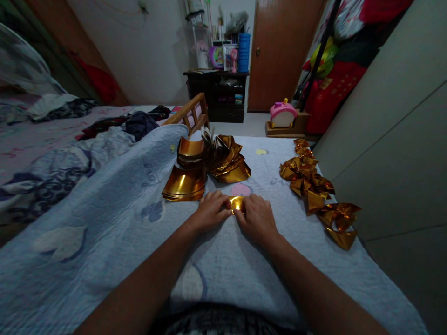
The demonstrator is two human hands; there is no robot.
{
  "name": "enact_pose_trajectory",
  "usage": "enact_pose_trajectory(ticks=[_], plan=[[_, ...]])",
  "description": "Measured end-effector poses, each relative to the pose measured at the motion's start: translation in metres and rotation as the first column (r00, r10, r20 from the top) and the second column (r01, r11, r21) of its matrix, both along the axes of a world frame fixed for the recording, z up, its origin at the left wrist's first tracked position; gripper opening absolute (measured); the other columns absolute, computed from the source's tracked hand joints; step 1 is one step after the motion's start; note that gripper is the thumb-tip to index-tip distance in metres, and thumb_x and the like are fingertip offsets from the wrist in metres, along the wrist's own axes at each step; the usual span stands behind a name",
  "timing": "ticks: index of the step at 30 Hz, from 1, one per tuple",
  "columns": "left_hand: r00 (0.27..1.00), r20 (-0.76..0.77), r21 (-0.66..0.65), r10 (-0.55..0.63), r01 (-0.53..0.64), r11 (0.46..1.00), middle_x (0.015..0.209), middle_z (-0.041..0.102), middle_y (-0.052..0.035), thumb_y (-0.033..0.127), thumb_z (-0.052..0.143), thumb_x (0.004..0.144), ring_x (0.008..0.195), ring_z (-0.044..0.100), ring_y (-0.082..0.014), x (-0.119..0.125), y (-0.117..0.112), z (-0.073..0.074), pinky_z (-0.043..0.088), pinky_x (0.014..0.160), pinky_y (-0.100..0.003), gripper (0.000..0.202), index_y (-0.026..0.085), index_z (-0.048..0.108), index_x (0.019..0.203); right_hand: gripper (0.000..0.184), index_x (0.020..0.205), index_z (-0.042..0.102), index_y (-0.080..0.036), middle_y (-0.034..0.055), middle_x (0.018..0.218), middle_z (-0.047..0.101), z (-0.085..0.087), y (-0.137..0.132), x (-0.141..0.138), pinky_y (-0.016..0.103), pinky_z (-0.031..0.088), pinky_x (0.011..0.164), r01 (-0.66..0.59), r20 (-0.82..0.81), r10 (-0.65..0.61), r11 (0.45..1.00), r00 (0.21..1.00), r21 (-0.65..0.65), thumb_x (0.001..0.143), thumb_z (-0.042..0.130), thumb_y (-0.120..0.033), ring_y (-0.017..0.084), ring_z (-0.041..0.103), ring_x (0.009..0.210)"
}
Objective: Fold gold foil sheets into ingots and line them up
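A small piece of shiny gold foil paper (237, 203) lies on the light blue quilt (115, 223) in front of me. My left hand (210, 211) and my right hand (256, 217) both press on it, fingers curled and pinching its edges from either side. Just beyond my hands sits a fanned stack of gold foil sheets (204, 167). To the right, a row of folded gold foil shapes (314, 186) runs along the quilt toward its edge.
A rumpled bed with clothes (132, 123) lies at the left, with a wooden frame piece (190, 114) sticking up. A pale wardrobe wall (394, 139) stands close on the right. A dark shelf unit (218, 93), a brown door (279, 51) and a pink toy (282, 114) are at the back.
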State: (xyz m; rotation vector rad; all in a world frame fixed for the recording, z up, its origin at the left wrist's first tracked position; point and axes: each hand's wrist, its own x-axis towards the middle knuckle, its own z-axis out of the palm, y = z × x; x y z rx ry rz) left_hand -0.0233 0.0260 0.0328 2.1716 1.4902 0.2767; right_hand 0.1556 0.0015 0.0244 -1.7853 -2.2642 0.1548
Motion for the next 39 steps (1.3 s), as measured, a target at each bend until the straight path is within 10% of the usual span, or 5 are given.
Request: enact_pose_trajectory(ticks=[20, 39], plan=[[0.995, -0.094, 0.018, 0.034, -0.032, 0.999, 0.104, 0.056, -0.0038, 0.036, 0.056, 0.092, 0.107, 0.05, -0.0269, 0.005, -0.001, 0.002, 0.037, 0.091, -0.04, 0.014, 0.022, 0.059, 0.091, 0.025, 0.112, 0.061, -0.023, 0.0097, 0.106, 0.061, 0.006, -0.003, 0.0, 0.037, 0.033, 0.081, 0.059, -0.014, -0.06, 0.998, 0.998, -0.006, 0.094, 0.057, -0.041, 0.027, 0.054, 0.1], [0.996, -0.081, 0.014, 0.035, -0.034, 0.999, 0.103, 0.057, -0.0042, 0.03, 0.056, 0.09, 0.107, 0.05, -0.0269, 0.006, -0.002, 0.004, 0.037, 0.091, -0.04, 0.009, 0.022, 0.06, 0.089, 0.069, 0.155, 0.038, -0.033, 0.0138, 0.146, 0.046, -0.013, 0.004, 0.055, 0.053, 0.027, 0.107, 0.131, 0.007, -0.13, 0.991, 0.991, -0.036, 0.089, 0.059, -0.036, 0.035, 0.04, 0.132]])
